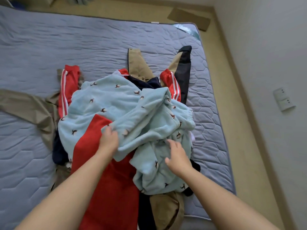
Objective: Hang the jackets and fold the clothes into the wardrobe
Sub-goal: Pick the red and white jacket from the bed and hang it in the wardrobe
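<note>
A heap of clothes lies on the grey-blue quilted mattress (49, 47). On top is a light blue fleece garment (106, 100) with small dark bird marks, crumpled in folds. Under it lie a red track jacket (106, 180) with white stripes and a tan and navy jacket (181, 67). My left hand (108, 138) grips a fold of the blue fleece at its near left edge. My right hand (177, 155) hovers over the right part of the fleece with fingers spread and relaxed; whether it touches the cloth I cannot tell.
A tan garment (31, 107) spreads out to the left of the heap. A strip of floor (240, 97) runs between the mattress's right edge and the white wall (274, 47), which carries a socket plate (284, 99). A flat piece of cardboard (189, 19) lies beyond the mattress.
</note>
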A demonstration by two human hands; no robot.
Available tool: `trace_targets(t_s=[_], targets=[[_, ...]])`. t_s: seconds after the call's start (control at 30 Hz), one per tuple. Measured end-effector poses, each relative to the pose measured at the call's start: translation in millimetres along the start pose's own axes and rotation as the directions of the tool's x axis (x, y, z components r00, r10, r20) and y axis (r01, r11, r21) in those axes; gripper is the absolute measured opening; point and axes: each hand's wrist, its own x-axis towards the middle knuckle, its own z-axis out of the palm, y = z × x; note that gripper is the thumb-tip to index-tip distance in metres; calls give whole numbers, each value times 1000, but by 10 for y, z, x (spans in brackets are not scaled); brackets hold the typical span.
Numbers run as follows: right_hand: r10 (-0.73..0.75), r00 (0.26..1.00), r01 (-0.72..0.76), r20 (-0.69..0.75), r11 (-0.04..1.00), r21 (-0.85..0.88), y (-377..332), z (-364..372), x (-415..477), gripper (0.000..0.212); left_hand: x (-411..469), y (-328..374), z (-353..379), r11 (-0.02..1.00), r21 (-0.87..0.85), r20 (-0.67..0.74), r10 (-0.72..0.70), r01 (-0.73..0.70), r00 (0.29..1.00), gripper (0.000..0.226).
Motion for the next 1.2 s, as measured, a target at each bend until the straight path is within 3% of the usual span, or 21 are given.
trace_targets(t_s=[0.07,0.13,0.23,0.3,0.37,0.5,0.6,0.67,0.7,0.77,0.9,1.0,1.07,1.13,1.2], targets=[[36,991,-36,-130,999,3,-79,-120,52,73,60,-64,-378,994,70,-9,82,-81,997,22],[37,973,-43,-226,999,-22,-162,-225,104,78,74,-174,-815,932,310,62,179,-189,982,27],[36,966,-52,-257,997,-58,-309,-289,163,83,66,-363,-1401,577,778,135,230,-247,964,38],[35,977,-55,-209,994,-91,-400,-260,210,87,59,-444,-1624,411,881,132,262,-234,956,32],[36,986,-63,-162,985,-159,-468,-221,288,92,45,-512,-1661,358,900,158,264,-249,951,20],[83,984,-117,-157,968,-220,-491,-262,515,98,20,-569,-1401,457,841,183,264,-290,947,11],[159,980,-176,-115,971,-158,-361,-355,708,103,34,-584,-1118,556,778,221,192,-291,956,23],[188,981,-192,-37,966,-173,-266,-424,809,86,38,-564,-950,587,748,227,211,-309,951,29],[173,985,-172,-11,961,-215,-228,-455,843,62,37,-537,-878,595,735,219,247,-326,944,30],[122,992,-115,11,958,-264,-196,-492,836,9,33,-454,-747,596,705,219,332,-384,918,32],[-98,993,111,71,967,-228,-185,-468,662,29,-1,-159,-435,586,568,313,496,-578,810,45],[-290,957,289,22,956,45,-199,-550,436,20,-88,143,-145,503,495,447,552,-708,704,79],[-352,935,352,-37,918,180,-233,-677,272,20,-169,359,55,506,449,476,562,-737,676,90],[-427,897,442,-113,875,197,-265,-788,124,11,-257,548,198,561,389,474,558,-731,681,74],[-479,865,499,-151,855,143,-271,-890,9,11,-381,716,230,578,351,466,575,-737,673,34]])
